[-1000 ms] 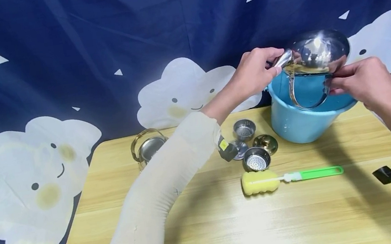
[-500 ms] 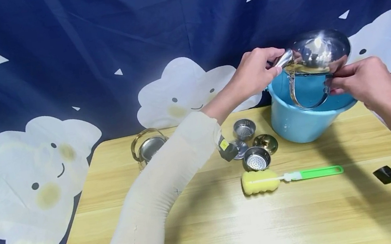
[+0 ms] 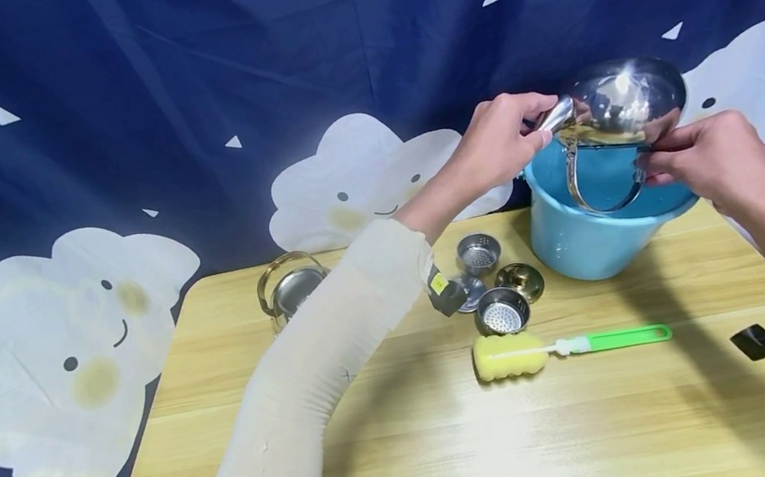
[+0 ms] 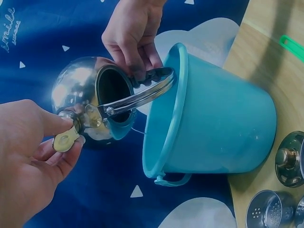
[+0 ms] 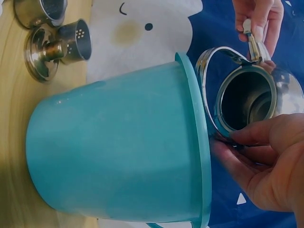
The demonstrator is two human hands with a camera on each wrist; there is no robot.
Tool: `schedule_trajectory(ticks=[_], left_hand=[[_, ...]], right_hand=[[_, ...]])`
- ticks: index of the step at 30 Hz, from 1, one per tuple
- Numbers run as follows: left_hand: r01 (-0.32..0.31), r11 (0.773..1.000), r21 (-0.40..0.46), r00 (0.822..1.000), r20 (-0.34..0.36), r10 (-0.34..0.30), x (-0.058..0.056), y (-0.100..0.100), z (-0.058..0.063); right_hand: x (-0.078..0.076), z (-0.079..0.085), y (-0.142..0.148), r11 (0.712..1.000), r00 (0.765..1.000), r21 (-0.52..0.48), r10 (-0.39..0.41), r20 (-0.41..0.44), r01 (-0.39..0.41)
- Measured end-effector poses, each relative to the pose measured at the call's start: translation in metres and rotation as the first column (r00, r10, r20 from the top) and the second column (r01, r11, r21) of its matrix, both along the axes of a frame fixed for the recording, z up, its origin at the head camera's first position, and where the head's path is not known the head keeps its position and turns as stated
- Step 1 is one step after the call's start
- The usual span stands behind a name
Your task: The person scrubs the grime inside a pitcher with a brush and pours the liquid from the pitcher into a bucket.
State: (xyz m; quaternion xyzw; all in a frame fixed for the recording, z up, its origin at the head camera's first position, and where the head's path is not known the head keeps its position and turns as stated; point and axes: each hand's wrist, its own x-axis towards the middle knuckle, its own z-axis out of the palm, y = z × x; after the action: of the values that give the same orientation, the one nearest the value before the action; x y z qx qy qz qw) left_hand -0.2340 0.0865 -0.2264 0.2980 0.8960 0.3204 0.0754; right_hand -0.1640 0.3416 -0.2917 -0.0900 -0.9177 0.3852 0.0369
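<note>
A shiny steel teapot is tipped over the blue bucket, bottom up, with its lidless mouth facing the bucket. My left hand pinches the spout between thumb and fingers. On the opposite side, my right hand grips the teapot where the bail handle joins the rim, thumb by the mouth in the right wrist view. The handle hangs down towards the bucket's opening. A thin streak, perhaps water, shows below the mouth in the left wrist view.
Two perforated strainers and two lids cluster left of the bucket. In front lies a yellow sponge brush with a green handle. Another pot with a raised handle stands at back left, partly behind my left sleeve. A curtain hangs behind.
</note>
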Motion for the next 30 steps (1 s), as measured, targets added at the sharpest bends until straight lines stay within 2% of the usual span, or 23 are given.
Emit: schedule_trajectory(ticks=[5,15,26,30], left_hand=[[-0.001,1.0,0.006,1.0,0.014,0.0,-0.0002,-0.0001,-0.001],[0.017,1.0,0.006,1.0,-0.005,-0.017,-0.0009,-0.001,-0.002],[0.029,0.999,-0.034,0.996,-0.081,-0.032,-0.0004,-0.0002,-0.0048],[0.038,0.999,-0.025,0.997,-0.061,-0.04,0.0005,-0.0005,-0.006]], right_hand=[[0.0003,-0.0009,-0.0002,1.0,1.0,0.004,0.001,-0.001,-0.001],[0.0006,-0.0006,0.0002,1.0,1.0,0.019,0.007,-0.001,-0.007],[0.0021,0.0005,-0.0001,1.0,1.0,0.018,0.019,0.012,-0.019],[0.0018,-0.0011,-0.0005,1.0,1.0,0.026,0.015,0.01,-0.015]])
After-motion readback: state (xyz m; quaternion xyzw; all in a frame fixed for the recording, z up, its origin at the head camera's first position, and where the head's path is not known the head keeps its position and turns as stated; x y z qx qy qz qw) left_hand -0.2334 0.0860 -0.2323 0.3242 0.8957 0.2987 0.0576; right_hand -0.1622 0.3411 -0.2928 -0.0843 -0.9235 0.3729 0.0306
